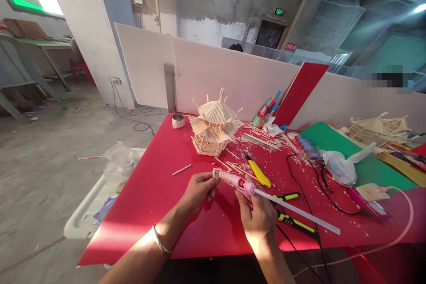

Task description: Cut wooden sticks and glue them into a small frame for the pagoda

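A rough concrete room is surrounding us, with one white partition (213, 71) standing beyond a red tabletop (140, 213) that is carrying scattered sticks (266, 138) and pale crumbs, too many to count. We are working with two hands at its near edge. Our left hand (199, 193) is pinching one small wooden frame (216, 172) between thumb and fingers; our right hand (258, 213) is wrapping around one pink glue gun (233, 180), its nozzle end meeting the frame and one translucent glue stick (299, 213) jutting from its back. One tiered stick model (216, 128) is standing just beyond our hands, one tin (178, 120) to its left. One yellow cutter (258, 171) is lying beyond our right hand, and two black-and-yellow handles (296, 223) are resting beside it, their tool ends hidden. Farther right, one green board (366, 159) is lying near a second stick structure (379, 126), partly hard to make out. Our left fingertips are partly covering the frame, and the partition is hiding all but the top of one person's head (236, 47).
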### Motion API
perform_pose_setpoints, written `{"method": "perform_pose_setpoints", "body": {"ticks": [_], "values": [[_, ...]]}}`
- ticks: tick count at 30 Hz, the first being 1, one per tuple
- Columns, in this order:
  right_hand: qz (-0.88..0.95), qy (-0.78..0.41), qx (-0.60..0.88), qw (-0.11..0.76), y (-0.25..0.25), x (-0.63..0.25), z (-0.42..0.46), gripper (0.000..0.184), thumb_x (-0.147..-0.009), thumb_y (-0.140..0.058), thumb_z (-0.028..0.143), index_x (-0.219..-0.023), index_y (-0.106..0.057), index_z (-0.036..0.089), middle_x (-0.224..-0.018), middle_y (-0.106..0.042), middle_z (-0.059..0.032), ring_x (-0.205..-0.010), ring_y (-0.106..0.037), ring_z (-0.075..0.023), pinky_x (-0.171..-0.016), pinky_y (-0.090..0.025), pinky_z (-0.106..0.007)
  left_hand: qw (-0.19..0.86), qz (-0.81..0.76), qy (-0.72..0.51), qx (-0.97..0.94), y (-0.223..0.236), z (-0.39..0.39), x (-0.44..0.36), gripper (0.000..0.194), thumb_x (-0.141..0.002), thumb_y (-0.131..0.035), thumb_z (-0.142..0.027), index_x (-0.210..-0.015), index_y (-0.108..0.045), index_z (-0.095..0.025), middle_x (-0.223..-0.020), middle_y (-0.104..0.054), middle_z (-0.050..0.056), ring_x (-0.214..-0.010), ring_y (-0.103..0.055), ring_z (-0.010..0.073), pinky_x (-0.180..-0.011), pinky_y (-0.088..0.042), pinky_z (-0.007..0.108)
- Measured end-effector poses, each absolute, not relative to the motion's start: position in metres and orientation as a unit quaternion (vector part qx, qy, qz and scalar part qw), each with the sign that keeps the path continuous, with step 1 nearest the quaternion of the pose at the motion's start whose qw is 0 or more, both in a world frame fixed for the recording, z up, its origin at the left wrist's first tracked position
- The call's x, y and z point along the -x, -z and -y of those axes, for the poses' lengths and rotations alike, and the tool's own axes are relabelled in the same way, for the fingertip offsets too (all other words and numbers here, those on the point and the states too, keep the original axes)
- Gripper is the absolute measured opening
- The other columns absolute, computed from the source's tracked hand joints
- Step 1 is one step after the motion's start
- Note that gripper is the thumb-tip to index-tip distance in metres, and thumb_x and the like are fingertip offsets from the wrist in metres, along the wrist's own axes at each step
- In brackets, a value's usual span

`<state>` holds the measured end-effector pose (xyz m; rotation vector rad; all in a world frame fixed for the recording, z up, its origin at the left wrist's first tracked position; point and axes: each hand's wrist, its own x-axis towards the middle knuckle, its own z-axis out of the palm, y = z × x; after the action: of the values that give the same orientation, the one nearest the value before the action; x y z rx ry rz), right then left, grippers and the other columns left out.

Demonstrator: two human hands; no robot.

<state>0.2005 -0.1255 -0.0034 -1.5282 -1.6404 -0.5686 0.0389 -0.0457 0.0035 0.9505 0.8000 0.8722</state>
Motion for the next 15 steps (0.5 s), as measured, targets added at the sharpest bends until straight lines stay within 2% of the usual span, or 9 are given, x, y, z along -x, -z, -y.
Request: {"method": "perform_pose_setpoints", "body": {"ticks": [10, 15], "values": [[0.639, 0.218, 0.608, 0.418, 0.0066, -0.2008, 0.1292, 0.039, -0.099, -0.049, 0.041, -0.114, -0.066, 0.01, -0.098, -0.075, -0.0165, -0.085, -0.072, -0.0231, -0.073, -0.055, -0.029, 0.732, -0.348, -0.403, -0.424, -0.0031, 0.0443, -0.0384, 0.027, -0.073, -0.072, -0.038, -0.066, -0.062, -0.014, -0.044, -0.047, -0.006, -0.031, -0.034, 0.0043, -0.033, -0.027, 0.02], [0.619, 0.23, 0.621, 0.423, 0.0063, -0.1978, 0.1268, 0.041, -0.098, -0.049, 0.045, -0.111, -0.067, 0.011, -0.094, -0.075, -0.0158, -0.077, -0.071, -0.0222, -0.067, -0.054, -0.029, 0.732, -0.353, -0.396, -0.427, -0.0059, 0.0466, -0.0386, 0.031, -0.075, -0.073, -0.04, -0.063, -0.06, -0.015, -0.042, -0.046, -0.006, -0.03, -0.035, 0.0046, -0.033, -0.025, 0.019]]}}
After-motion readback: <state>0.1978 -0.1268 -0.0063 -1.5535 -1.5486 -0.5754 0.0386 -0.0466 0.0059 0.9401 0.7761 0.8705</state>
